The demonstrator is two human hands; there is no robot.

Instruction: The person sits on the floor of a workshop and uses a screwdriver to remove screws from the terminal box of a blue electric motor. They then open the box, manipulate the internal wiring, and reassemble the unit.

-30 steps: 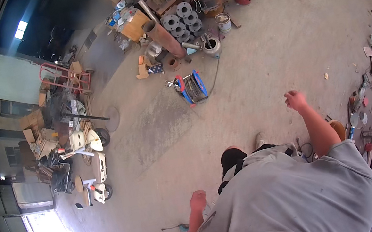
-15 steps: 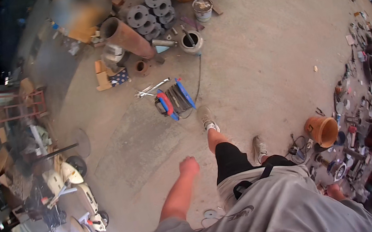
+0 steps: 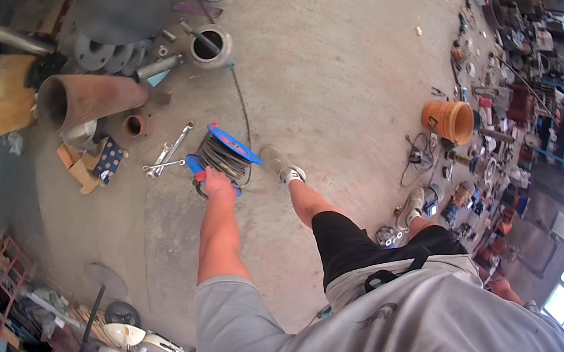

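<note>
Since a moment ago the left hand (image 3: 218, 184) has swung forward and now reaches the blue cable reel (image 3: 221, 155) lying on the concrete floor (image 3: 322, 57) just left of the forward foot (image 3: 282, 165), its grip unclear, while the right hand stays out of view.

wrenches (image 3: 170, 154) left of cable reel (image 3: 223, 156), bare floor right
</note>
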